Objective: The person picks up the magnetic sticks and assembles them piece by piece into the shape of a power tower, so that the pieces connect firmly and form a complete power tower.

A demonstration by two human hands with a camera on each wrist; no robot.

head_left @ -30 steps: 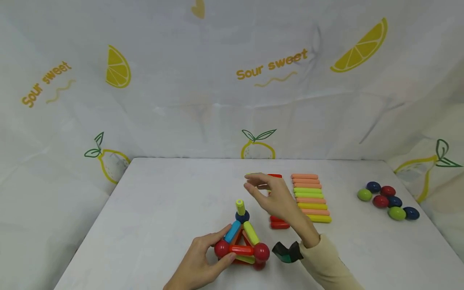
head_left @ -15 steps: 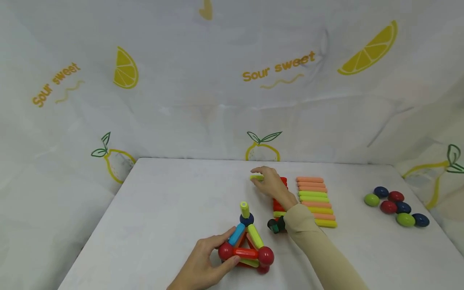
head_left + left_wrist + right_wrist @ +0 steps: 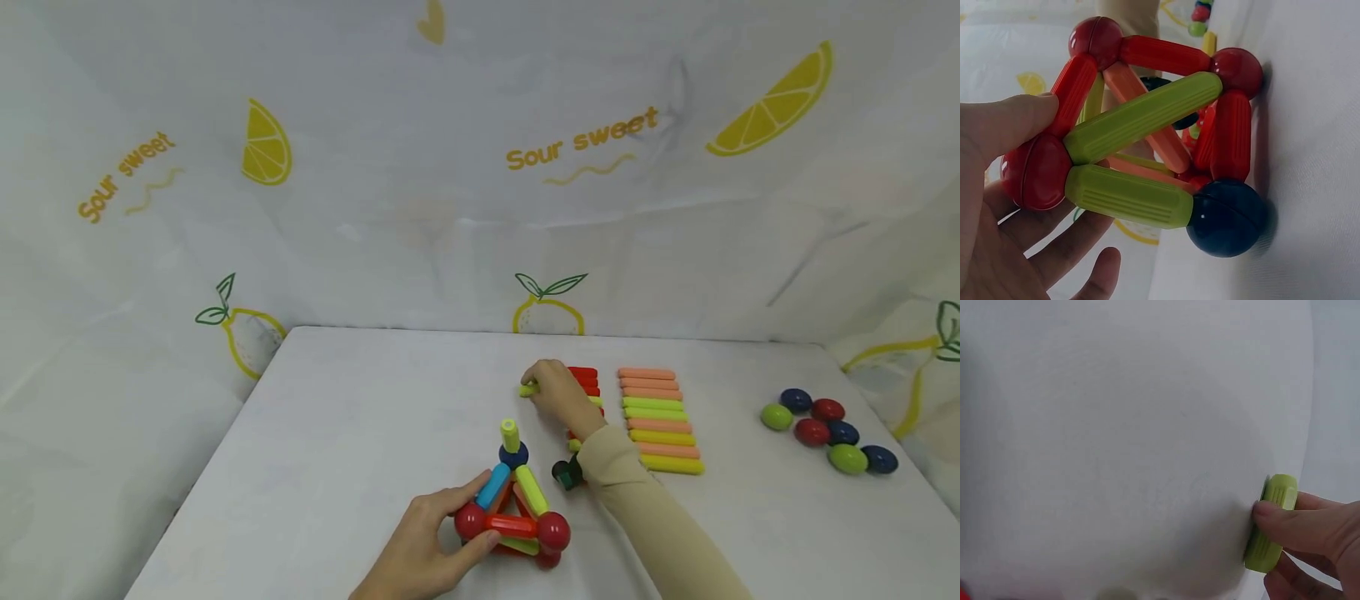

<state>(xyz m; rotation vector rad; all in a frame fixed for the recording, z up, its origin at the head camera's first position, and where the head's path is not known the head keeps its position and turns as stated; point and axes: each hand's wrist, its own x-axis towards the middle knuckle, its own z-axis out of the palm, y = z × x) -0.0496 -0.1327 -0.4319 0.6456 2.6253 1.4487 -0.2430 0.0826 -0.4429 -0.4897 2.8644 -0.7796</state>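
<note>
My left hand [image 3: 423,537] holds a frame of magnetic sticks and balls [image 3: 512,526] low at the front middle of the table. Thumb and fingers grip it around one red ball [image 3: 1038,172] and the red stick beside it. A dark blue ball [image 3: 513,454] tops the frame, with a short yellow-green stick [image 3: 510,435] standing up from it. Farther back, my right hand [image 3: 557,393] pinches a loose yellow-green stick [image 3: 1272,525] between thumb and fingers, close over the white table. Its far end is partly covered by the fingers in the head view.
Red sticks [image 3: 583,372] lie in a column just right of my right hand, partly hidden by the arm. Beside them runs a row of orange, green and yellow sticks [image 3: 660,425]. Several red, blue and green balls [image 3: 812,432] sit at the right. A printed white cloth [image 3: 390,208] hangs behind.
My right hand reached the loose yellow-green stick at the back, took hold of it and drew it slightly nearer. The left hand keeps holding the frame, and the head view shifted a little.
</note>
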